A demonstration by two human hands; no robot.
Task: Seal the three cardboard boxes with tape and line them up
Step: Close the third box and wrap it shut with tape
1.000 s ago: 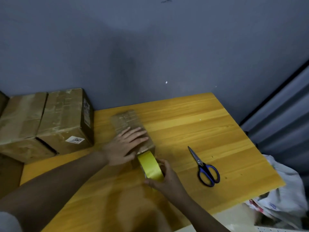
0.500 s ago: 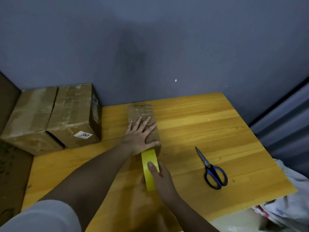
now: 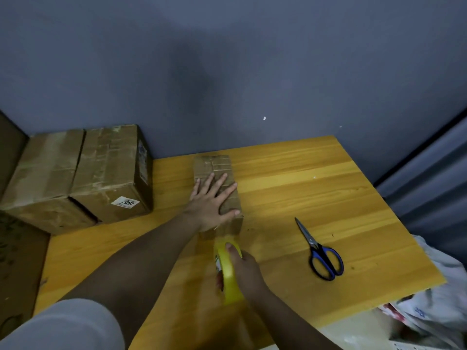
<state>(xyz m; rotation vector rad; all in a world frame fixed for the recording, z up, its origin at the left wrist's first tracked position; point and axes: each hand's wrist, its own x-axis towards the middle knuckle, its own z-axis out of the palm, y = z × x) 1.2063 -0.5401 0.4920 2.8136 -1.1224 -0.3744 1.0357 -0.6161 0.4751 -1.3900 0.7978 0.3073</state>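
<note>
Pulling the tape roll (image 3: 228, 271) back toward me, away from the small box (image 3: 214, 168), I had my right hand (image 3: 246, 270) clenched around it while a strip stretched from the roll to the box's near end, so this seam was, I judged, nearly ready for the scissors (image 3: 319, 251) lying to the right on the tabletop (image 3: 328, 188). My left hand (image 3: 213, 200) pressed flat, fingers spread, on the box's closed top. The two bigger boxes (image 3: 83, 173) sat shut side by side at the far left, their contents hidden.
</note>
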